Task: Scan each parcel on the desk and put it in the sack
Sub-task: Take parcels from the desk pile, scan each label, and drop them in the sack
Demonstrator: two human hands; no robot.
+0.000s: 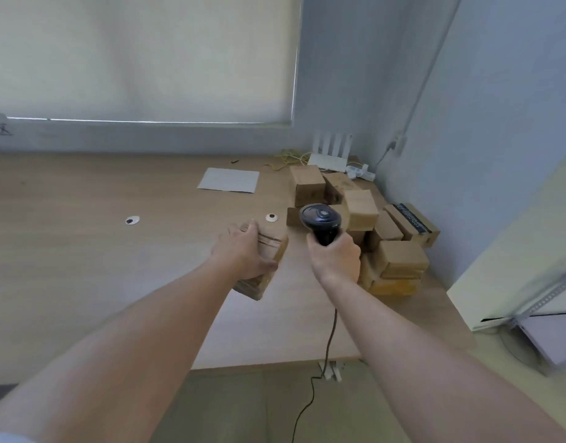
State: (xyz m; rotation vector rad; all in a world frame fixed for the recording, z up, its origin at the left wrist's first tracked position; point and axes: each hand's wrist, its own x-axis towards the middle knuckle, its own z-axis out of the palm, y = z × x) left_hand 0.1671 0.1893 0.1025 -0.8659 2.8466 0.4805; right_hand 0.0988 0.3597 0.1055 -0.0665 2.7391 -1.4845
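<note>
My left hand [243, 252] grips a brown cardboard parcel [268, 247] and holds it over the wooden desk [115, 282], near the middle. To its right my right hand [334, 259] grips the handle of a black barcode scanner [320, 219], whose head stands above the hand. The scanner's cable [331, 334] hangs down over the desk's front edge. A pile of several brown parcels [400, 260] lies on the desk's right side, just behind and right of the scanner. No sack is in view.
A white sheet of paper [228, 180] lies at the back of the desk. A white router [331, 151] with yellow cables stands in the back right corner. Two small round holes [133, 220] mark the desktop. A white cabinet [515, 266] stands right of the desk.
</note>
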